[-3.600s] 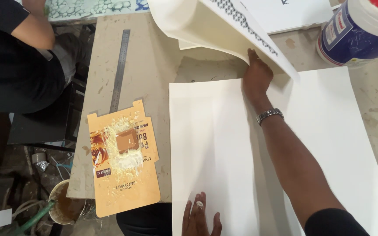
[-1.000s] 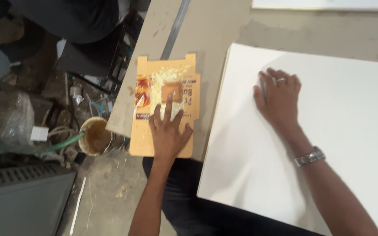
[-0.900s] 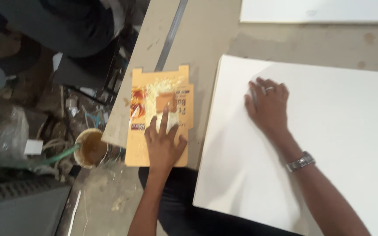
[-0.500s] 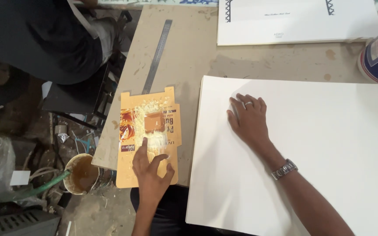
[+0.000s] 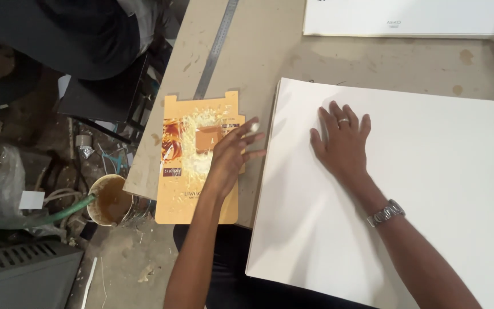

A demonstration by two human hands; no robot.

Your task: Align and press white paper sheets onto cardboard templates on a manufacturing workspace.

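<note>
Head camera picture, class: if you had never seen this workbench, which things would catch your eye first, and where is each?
The large white sheet fills the right of the bench, with the right hand pressed flat on it, fingers spread. Left of it lies an orange flattened carton smeared with pale paste, and the left hand hovers over it with paste on a fingertip. A steel ruler lies beyond the carton.

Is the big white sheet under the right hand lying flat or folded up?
Flat. The white sheet lies spread on the table, with the right hand pressed palm-down on it; no fold or lifted corner shows.
</note>
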